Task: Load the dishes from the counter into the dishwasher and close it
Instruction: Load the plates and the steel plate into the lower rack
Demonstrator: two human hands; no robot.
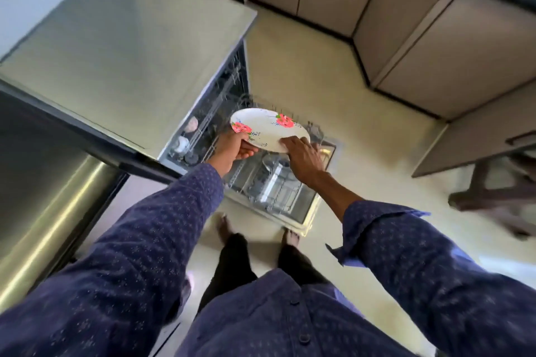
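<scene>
Reaching forward in dotted navy sleeves, the left hand (236,148) and right hand (304,158) each grip an edge of a round white plate with red flowers (268,130), held above the pulled-out wire lower rack (272,185) of the open stainless-steel dishwasher (124,46).

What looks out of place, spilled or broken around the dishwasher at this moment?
Nothing stands out. Both hands, left hand and right hand, hold the flowered plate above the pulled-out lower rack of the open dishwasher. No spill or damage is visible.
</scene>
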